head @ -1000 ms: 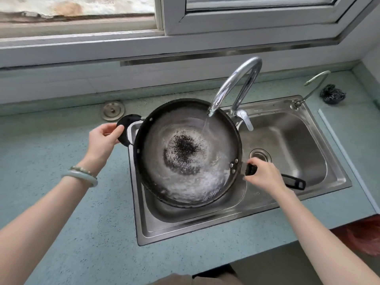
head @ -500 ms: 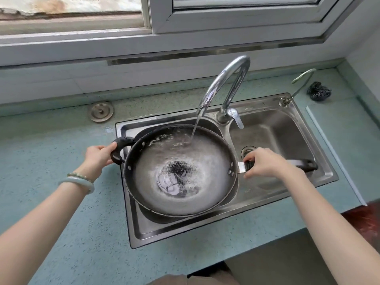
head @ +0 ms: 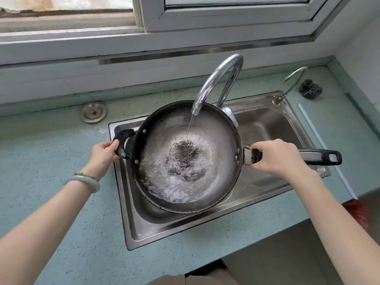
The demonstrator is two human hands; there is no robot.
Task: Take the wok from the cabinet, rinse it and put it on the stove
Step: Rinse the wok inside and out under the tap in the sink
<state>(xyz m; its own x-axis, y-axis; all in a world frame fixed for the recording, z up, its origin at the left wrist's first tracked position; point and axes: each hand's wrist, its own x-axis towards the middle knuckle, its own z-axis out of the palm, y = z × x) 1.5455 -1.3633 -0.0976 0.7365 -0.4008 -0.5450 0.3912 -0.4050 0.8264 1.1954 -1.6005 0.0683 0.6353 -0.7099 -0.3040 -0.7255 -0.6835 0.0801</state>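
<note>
A dark wok (head: 164, 128) with a worn grey inside hangs over the left basin of the steel sink (head: 267, 194). Water runs from the curved chrome faucet (head: 218, 79) into it and swirls in the bottom. My left hand (head: 103, 153) grips the small black loop handle on the wok's left side. My right hand (head: 277, 157) grips the long black and steel handle close to the wok's rim; the handle's end sticks out to the right over the right basin. The stove is out of view.
A round metal plug (head: 93, 111) lies on the teal counter (head: 51, 151) left of the sink. A small thin spout (head: 292, 83) and a steel scourer (head: 310, 91) stand at the back right. A window frame runs along the back.
The wok went from tilted toward me to level and low, and now sits higher under the spout with more water in it. Both hands kept their hold on the handles.
</note>
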